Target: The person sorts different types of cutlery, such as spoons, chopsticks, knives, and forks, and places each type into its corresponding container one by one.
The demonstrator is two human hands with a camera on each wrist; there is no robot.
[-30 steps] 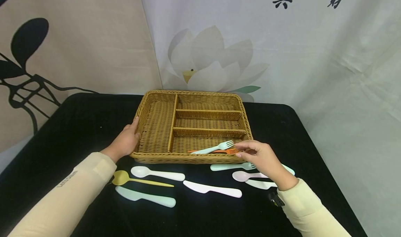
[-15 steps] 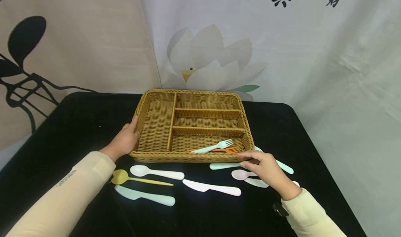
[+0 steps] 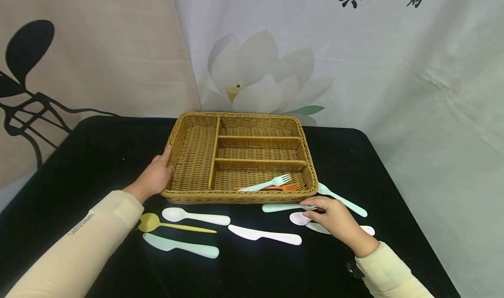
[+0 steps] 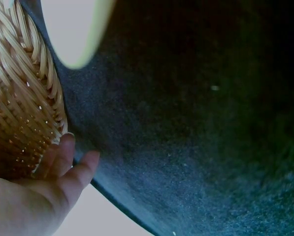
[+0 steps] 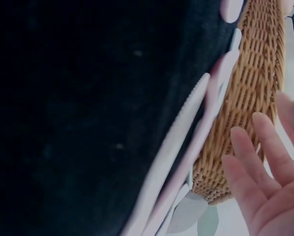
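In the head view my left hand point(image 3: 155, 175) rests against the left side of the wicker basket point(image 3: 236, 199), fingers along its outer wall. The left wrist view shows that hand point(image 4: 48, 196) with relaxed fingers beside the weave. My right hand point(image 3: 338, 219) is low in front of the basket's right corner, fingertips over a mint fork point(image 3: 277, 208) and a pink spoon point(image 3: 299, 219). Its fingers look loosely extended, holding nothing, in the right wrist view. Inside the basket's front compartment lie a mint fork point(image 3: 264, 185) and an orange fork point(image 3: 291, 187).
A pale knife point(image 3: 316, 228) lies partly under my right hand, with a mint utensil point(image 3: 348, 204) behind it. Farther left are a white spoon point(image 3: 197, 217), a yellow spoon point(image 3: 185, 227), a mint knife point(image 3: 185, 247) and a white knife point(image 3: 264, 235) on the black cloth.
My right hand has moved from the basket's front right corner down toward the mint fork and pink spoon outside. The left hand stays at the basket's side.
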